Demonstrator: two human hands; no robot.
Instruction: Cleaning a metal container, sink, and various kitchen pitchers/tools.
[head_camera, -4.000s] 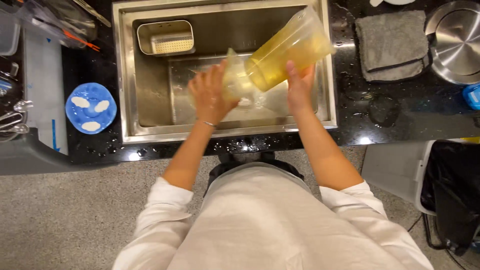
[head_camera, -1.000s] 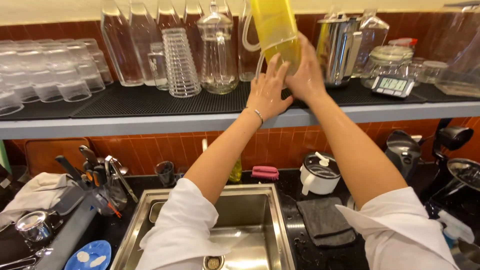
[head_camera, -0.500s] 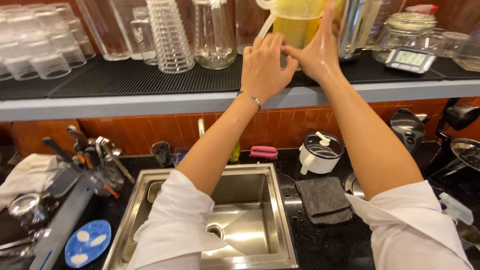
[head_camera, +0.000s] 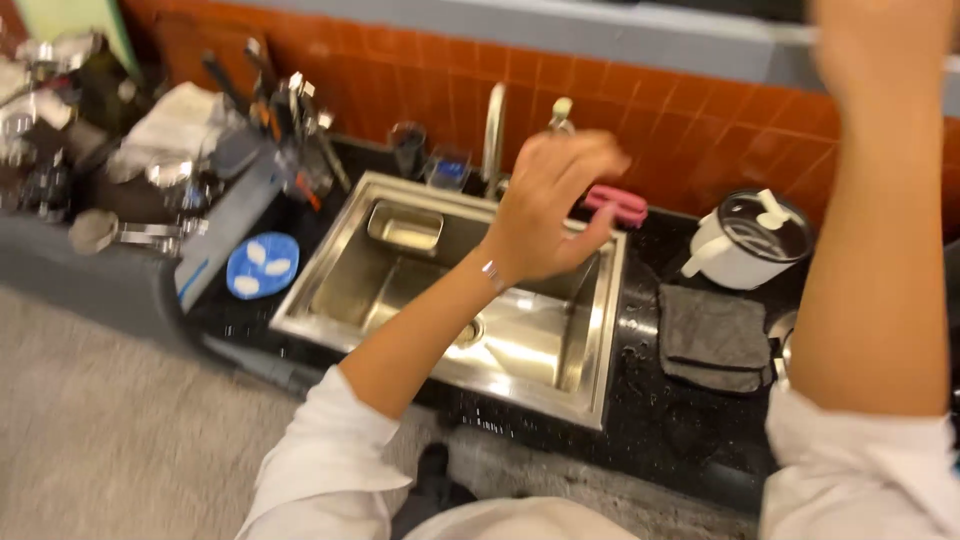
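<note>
Stainless steel sink (head_camera: 585, 385) set in black speckled counter (head_camera: 690, 425); small metal tray (head_camera: 405, 226) inside. Folded grey cloth (head_camera: 713, 337), white pot with dark lid (head_camera: 745, 241), pink sponge (head_camera: 616, 203), round blue plate (head_camera: 262, 265).

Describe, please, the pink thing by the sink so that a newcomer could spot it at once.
Start at the steel sink set in the black counter. Behind its back right corner, against the orange tiled wall, lies a small pink object. It is the only pink item there, left of the white lidded pot.

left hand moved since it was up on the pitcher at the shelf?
Yes. The left hand has come down off the shelf; it is now empty, in front of the sink.
</note>
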